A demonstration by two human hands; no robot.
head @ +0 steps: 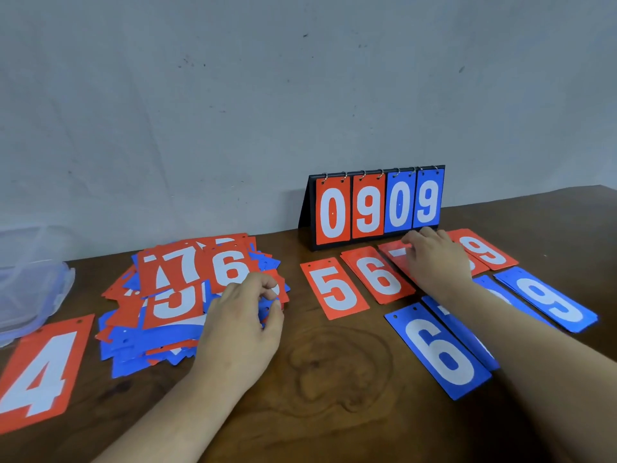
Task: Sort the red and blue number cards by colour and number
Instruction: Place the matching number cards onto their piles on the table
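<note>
Well, from where I stand the sorting is only partly done. On the dark wooden worktop [334,379], a loose heap of red and blue number cards [173,315] is yet to be sorted at about ten o'clock, and it looks like the larger share. The left hand [240,322] has its fingers [267,290] curled at the heap's right edge, seemingly pinching a card there. Towards two o'clock a red row is laid out: the red 5 card [334,290], the red 6 card [379,277], then the red 7 card [394,253] under the flat, relaxed fingers of the right hand [434,262], and the red 9 card [484,250] beyond. At four o'clock a blue row runs from the blue 6 card [437,350] to the blue 9 card [547,302]; the forearm hides much between them. A lone red 4 card [40,372] sits at eight o'clock, well apart. No lower numbers are out yet. The black flip scoreboard stand [377,205] reads 0909 at one o'clock.
</note>
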